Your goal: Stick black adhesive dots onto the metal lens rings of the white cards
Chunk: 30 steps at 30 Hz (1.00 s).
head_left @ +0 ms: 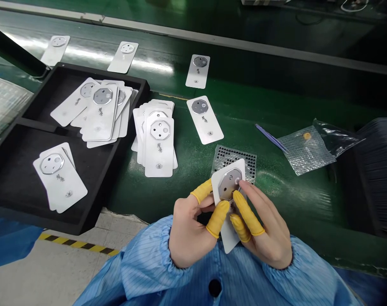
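Note:
I hold a white phone back cover (229,236) tilted up in front of me, with a grey octagonal camera plate (225,183) at its upper end. Yellow finger cots cover some of my fingertips. My left hand (191,231) is closed on the cover's left edge, its thumb across the front. From the other side, my right hand (269,233) has its thumb and forefinger at the cover's face by the plate's lower edge, a bare finger touching the plate's right side. Whether anything small is between those fingers is hidden. Behind the cover lies a clear sheet with rows of black dots (244,156).
Left of my hands lies a stack of similar covers (159,157). A black two-part tray (8,170) holds more. Single covers (206,121) lie farther back on the green surface (260,114). Purple tweezers (271,138) touch bubble wrap (308,151) at right. Dark stacked sheets (379,170) stand beyond.

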{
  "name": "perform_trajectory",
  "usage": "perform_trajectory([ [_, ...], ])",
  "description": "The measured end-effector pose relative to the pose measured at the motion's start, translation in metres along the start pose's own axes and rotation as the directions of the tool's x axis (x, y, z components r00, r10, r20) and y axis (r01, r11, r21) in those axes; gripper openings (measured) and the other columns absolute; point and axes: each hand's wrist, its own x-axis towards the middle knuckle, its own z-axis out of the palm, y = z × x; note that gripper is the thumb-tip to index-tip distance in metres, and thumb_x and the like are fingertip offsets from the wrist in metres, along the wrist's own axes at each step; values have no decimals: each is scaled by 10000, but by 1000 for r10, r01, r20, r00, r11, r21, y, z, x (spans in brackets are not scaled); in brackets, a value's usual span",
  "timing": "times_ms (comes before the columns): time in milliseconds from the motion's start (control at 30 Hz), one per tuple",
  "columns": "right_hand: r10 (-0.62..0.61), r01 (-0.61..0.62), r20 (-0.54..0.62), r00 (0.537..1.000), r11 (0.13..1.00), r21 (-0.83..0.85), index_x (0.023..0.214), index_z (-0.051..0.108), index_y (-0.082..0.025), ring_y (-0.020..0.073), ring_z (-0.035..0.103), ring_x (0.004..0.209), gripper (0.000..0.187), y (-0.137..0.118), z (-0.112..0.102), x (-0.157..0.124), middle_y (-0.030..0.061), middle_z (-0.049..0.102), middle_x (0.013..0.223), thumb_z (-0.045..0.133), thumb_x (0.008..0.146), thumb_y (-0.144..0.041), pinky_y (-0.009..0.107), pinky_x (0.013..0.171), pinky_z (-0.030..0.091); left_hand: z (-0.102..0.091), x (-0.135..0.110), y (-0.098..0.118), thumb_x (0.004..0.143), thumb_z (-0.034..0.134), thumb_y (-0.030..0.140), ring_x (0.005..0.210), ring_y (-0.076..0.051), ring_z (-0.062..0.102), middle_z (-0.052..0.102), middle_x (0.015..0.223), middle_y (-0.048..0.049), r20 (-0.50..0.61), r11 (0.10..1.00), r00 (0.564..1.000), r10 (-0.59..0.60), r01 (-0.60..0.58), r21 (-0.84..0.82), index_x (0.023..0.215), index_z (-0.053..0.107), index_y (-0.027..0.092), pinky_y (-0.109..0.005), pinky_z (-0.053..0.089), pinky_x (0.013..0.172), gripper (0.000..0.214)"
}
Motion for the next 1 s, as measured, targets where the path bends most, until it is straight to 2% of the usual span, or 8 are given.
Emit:
perform_trajectory([
  [200,-2,4,-49,999,1000,26,1154,568,-31,343,524,1200,314,1,-5,5,240,523,1299,549,853,-119,490,903,534,2,0,1,759,668,19,745,-110,718,753,990,21,-6,998,998,63,-62,31,1041,680,242,-139,578,701,361],
  [433,-14,15,19,1000,999,-48,1245,517,-15,369,492,1231,420,-1,-4,4,258,481,1348,568,861,-178,538,923,511,0,3,5,751,665,5,720,-102,708,760,921,25,20,992,996,84,-86,91,1043,682,233,-128,561,685,371],
  [567,12,-7,74,997,997,-78,1337,421,23,393,417,1291,532,-6,5,0,284,423,1392,489,917,-296,558,939,498,-1,5,0,778,659,49,711,-117,701,761,914,0,13,998,999,33,-34,54,1047,694,215,-156,564,689,319],
  [700,48,-35,126,991,994,-102,1371,375,43,401,366,1325,585,-4,11,-2,296,450,1365,518,903,-277,560,982,470,1,11,-8,819,638,114,754,-147,707,762,884,-30,16,998,998,-64,64,-6,1109,672,189,-192,576,708,302],
  [833,52,-65,119,992,993,103,1402,381,-44,373,374,1334,596,6,6,-2,239,399,1430,579,858,-186,550,1031,443,1,18,-10,799,673,148,760,-159,710,760,813,-43,-6,976,986,-165,162,-146,1108,661,151,-199,581,686,309],
  [900,172,-165,-1,985,949,268,1396,418,-139,343,415,1317,571,9,3,0,168,384,1461,564,844,-116,554,1037,439,0,21,-7,785,693,161,732,-160,707,755,770,-40,18,949,979,-202,200,-243,1105,655,147,-214,583,662,322],
  [933,277,-238,-62,959,905,352,1393,427,-180,326,450,1296,585,9,2,1,136,398,1460,565,833,-88,543,1025,458,-1,22,-5,785,694,166,707,-158,704,752,753,-37,37,934,976,-215,216,-284,1103,652,149,-220,583,639,322],
  [1000,498,-390,-105,861,779,492,1375,452,-241,278,575,1178,604,5,1,4,87,520,1373,595,813,-71,465,934,555,-1,23,-1,779,697,163,659,-147,694,746,728,-28,50,915,976,-213,217,-339,1080,659,159,-217,576,597,303],
])
